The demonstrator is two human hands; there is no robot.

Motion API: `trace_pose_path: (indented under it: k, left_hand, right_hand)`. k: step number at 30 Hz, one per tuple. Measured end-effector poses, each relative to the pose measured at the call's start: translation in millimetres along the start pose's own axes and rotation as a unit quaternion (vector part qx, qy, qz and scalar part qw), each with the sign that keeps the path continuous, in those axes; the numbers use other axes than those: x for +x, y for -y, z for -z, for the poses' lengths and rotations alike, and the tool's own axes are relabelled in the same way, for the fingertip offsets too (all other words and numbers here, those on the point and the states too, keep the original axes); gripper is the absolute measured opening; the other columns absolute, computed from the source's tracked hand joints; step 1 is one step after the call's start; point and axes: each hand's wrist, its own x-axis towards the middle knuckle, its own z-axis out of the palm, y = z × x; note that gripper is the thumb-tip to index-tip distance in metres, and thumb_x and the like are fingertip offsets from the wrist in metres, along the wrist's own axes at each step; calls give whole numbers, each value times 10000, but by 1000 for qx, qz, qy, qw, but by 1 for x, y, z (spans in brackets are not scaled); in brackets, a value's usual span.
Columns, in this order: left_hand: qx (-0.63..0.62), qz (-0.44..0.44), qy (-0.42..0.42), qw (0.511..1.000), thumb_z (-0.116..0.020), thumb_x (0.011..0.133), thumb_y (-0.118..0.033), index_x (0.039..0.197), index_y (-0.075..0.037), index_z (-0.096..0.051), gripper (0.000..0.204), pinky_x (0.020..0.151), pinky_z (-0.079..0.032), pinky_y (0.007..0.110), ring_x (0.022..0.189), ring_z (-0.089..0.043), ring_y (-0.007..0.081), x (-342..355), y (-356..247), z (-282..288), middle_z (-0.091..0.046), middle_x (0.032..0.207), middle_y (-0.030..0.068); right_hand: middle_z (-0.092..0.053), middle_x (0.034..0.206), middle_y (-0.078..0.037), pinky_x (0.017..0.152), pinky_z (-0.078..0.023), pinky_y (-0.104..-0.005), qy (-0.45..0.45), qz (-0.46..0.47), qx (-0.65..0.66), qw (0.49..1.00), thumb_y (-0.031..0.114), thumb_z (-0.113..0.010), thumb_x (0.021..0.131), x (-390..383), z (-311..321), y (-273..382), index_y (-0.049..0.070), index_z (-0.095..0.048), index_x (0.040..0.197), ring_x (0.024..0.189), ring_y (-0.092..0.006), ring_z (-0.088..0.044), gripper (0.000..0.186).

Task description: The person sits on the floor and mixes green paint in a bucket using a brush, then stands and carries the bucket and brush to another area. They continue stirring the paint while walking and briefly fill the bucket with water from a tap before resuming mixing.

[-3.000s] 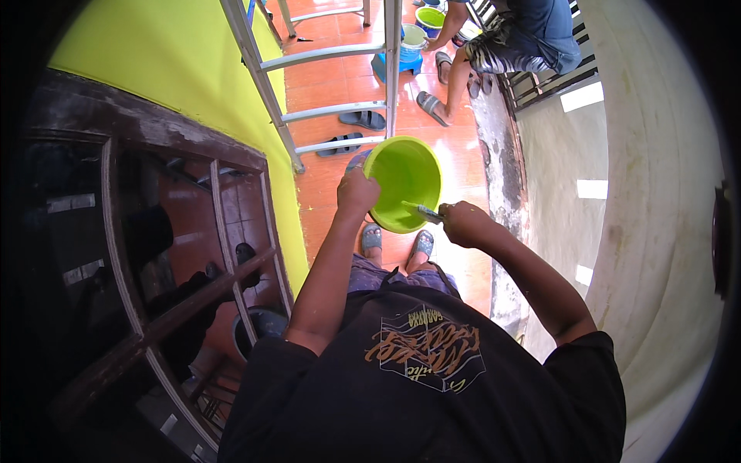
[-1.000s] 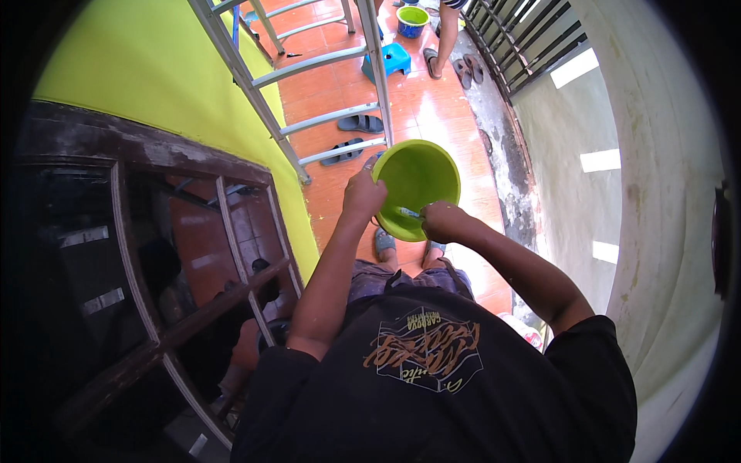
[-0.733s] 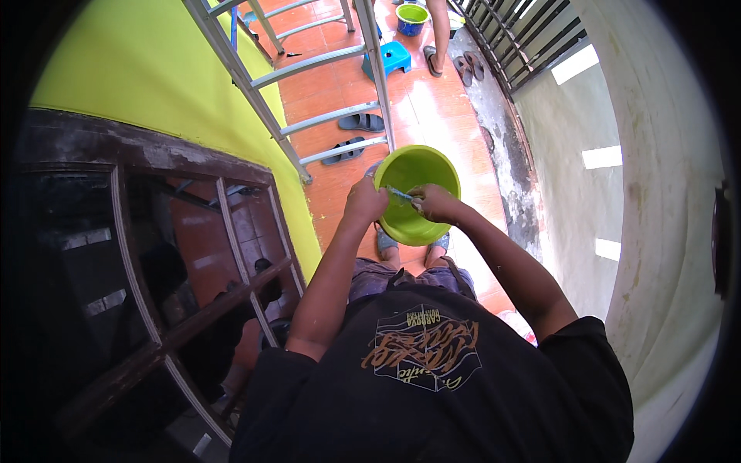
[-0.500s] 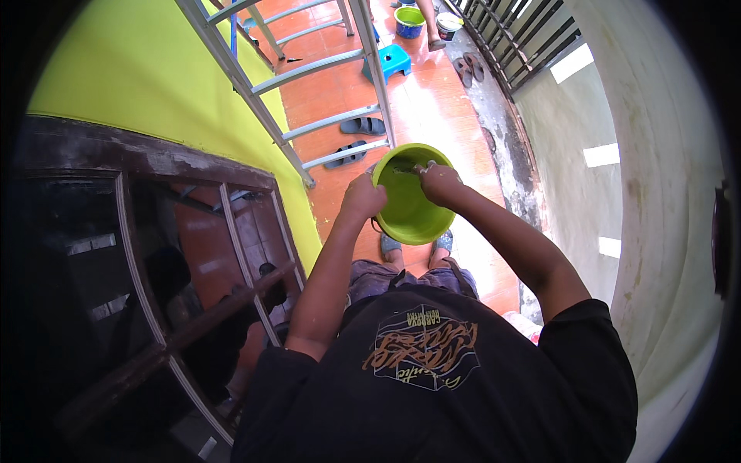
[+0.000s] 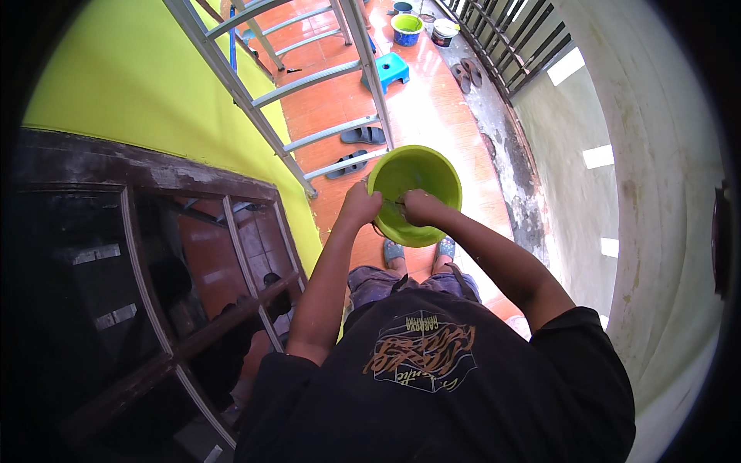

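A lime-green bucket [image 5: 417, 166] is held up in front of me over the floor, its mouth facing up toward me. My left hand [image 5: 361, 205] is closed on its left rim. My right hand [image 5: 423, 208] reaches inside the bucket with curled fingers, around a thin flat tool [image 5: 400, 203] close to the left inner wall. The tool's exact kind is hard to make out, being small and partly covered by the fingers. Green residue coats the inside of the bucket.
An aluminium ladder [image 5: 316, 79] stands ahead on the left, beside a yellow-green wall. Dark sandals [image 5: 363, 136] lie under it. Farther off are a blue stool [image 5: 394, 69], a blue-and-green bucket [image 5: 407, 31] and a white tub [image 5: 444, 32]. A dark-framed window [image 5: 166, 339] is at my left.
My right hand has moved from the bucket's far right side down and left inside it. The bucket has shifted slightly right. Another person's leg at the top has left the view.
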Motion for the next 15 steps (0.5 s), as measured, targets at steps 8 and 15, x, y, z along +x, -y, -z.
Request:
trace_pose_path:
  k: [8,15]
  left_hand:
    - [42,49,2,998,-537,869,-123,1176,90,-629,385,622,-617,420,746,-746,329,7,-7,16,-715,958,266]
    - [-37,100,11,994,-572,837,-143,1165,64,-656,397,803,-575,449,933,-729,388,5,-16,18,-713,1002,298]
  right_hand:
    - [-741,958,-200,744,-595,-445,-56,-10,-158,986,82,-633,835,4,53,-10,29,-749,1007,902,-352,-739,214]
    - [-737,981,-222,769,-582,-461,111,-12,-192,975,73,-648,803,-15,43,6,22,-761,1038,942,-371,-727,266]
